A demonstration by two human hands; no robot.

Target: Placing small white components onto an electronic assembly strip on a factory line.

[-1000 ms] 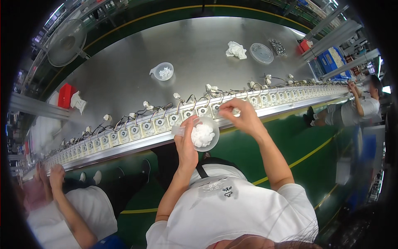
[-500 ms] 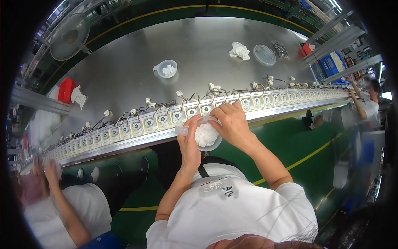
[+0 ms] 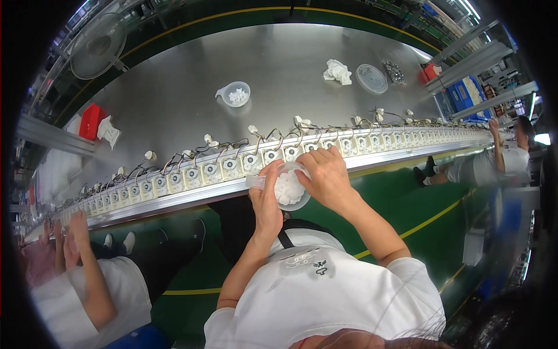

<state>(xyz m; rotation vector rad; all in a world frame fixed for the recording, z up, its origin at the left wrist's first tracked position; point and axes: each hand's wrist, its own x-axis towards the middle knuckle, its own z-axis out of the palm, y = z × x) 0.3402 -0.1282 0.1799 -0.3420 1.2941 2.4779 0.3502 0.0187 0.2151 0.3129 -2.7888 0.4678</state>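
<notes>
My left hand (image 3: 268, 200) is wrapped round a translucent plastic cup (image 3: 300, 204) with a side handle, held in front of my body by the near edge of the rail. Small white parts (image 3: 287, 188) are heaped inside it. My right hand (image 3: 326, 177) is bent over the cup's far right rim, its thumb at the cup and its curled fingers beside the row of units. What its fingertips pinch, if anything, is hidden. Cream square units (image 3: 250, 161) with round dark centres line the metal rail (image 3: 221, 190), wires and white connectors (image 3: 210, 140) trailing behind them.
On the steel table (image 3: 279, 64) stand another handled cup (image 3: 238, 93) with white pieces, a crumpled white cloth (image 3: 337, 72), a round lid (image 3: 371, 78), a pile of metal parts (image 3: 394, 72) and a red box (image 3: 91, 121). Co-workers (image 3: 99, 285) sit along the rail on both sides.
My hands and the cup keep nearly the same place. The view has shifted slightly. At the left, a co-worker's hands have moved apart; at the far right, another person's arms have moved.
</notes>
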